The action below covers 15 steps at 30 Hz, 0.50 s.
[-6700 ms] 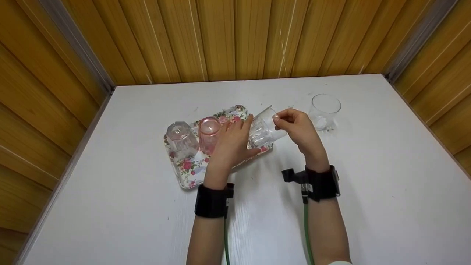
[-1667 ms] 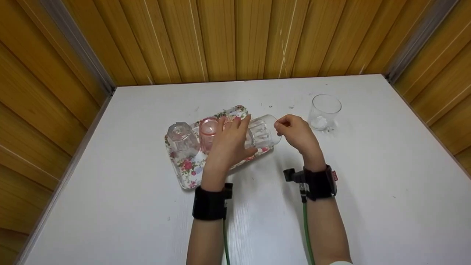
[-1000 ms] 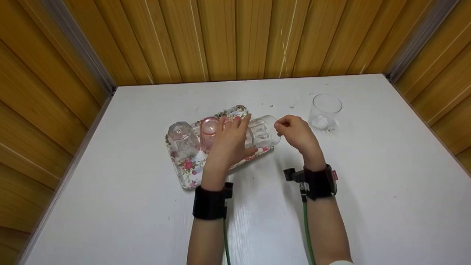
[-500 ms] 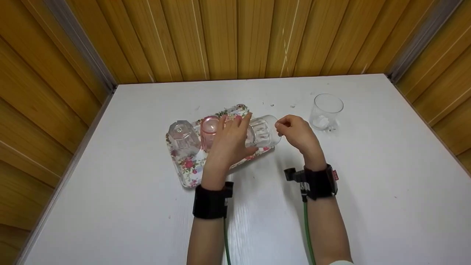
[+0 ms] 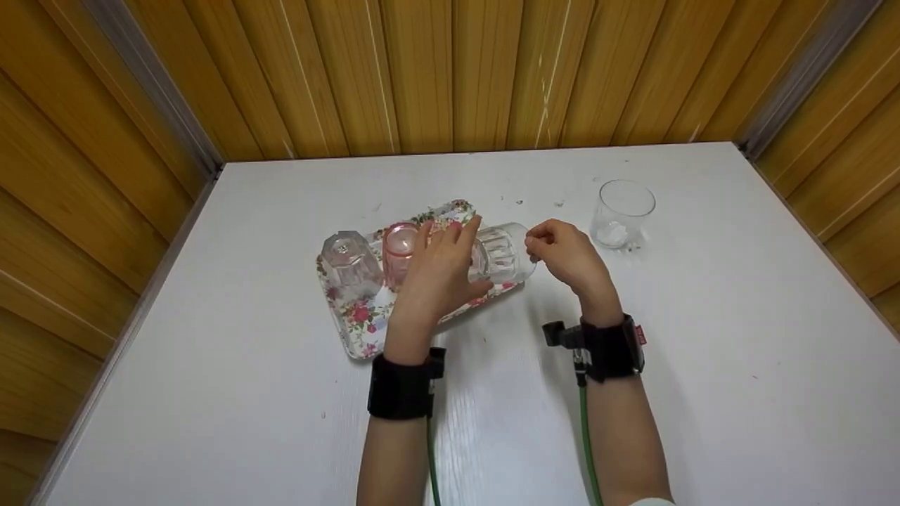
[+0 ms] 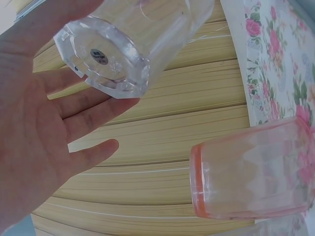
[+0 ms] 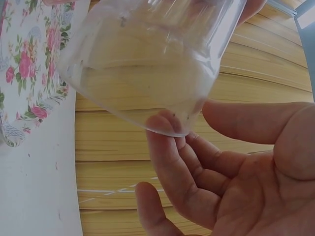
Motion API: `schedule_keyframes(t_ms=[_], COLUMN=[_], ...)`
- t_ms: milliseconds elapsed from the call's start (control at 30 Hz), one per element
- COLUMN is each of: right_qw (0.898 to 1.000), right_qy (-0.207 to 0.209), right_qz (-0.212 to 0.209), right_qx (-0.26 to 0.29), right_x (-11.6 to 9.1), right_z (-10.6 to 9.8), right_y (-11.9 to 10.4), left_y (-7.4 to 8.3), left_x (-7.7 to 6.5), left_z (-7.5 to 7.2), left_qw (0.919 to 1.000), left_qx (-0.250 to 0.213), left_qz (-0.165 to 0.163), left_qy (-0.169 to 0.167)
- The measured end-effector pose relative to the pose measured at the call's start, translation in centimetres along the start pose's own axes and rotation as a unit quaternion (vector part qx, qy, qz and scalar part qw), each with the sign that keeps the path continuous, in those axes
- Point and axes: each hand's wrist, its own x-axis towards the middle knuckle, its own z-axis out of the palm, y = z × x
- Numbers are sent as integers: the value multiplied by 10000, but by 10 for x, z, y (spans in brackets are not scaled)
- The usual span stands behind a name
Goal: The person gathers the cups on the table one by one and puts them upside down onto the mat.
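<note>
My left hand (image 5: 432,274) holds a clear drinking glass (image 5: 498,254) near its base. The thumb and fingers are spread to either side, and the palm faces the base in the left wrist view. The glass lies almost on its side over the right end of a floral tray (image 5: 369,346), its mouth to the right. At the rim my right hand (image 5: 571,254) pinches the glass between thumb and fingers; in the right wrist view a fingertip shows through the wall. The ridged lower part is partly behind my left fingers.
An upside-down pink glass (image 6: 253,172) and an upside-down clear faceted glass (image 5: 349,266) stand on the tray, left of my left hand. Beyond my right hand, a clear tumbler (image 5: 623,213) stands upright on the white table (image 5: 710,316). Wooden panels (image 5: 485,77) rise behind the table.
Since the oldest frame the glass has turned from a slant to nearly level, and my right hand has dropped slightly with its rim. Over the last second hardly anything has shifted.
</note>
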Motion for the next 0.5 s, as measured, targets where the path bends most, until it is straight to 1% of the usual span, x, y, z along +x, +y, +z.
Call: schedule_keyframes(t_ms=[300,500], right_qw=[9999,9999], right_qy=[-92,-112], right_qz=[71,-16], right_qx=[30,30], right_x=[2,3], right_z=[1,1], right_y=[2,3], left_y=[0,0], left_x=[0,-1], left_z=[0,0], left_qw=[10000,9997], left_qx=[8,169], left_qz=[-16,84], left_qy=[-5,169])
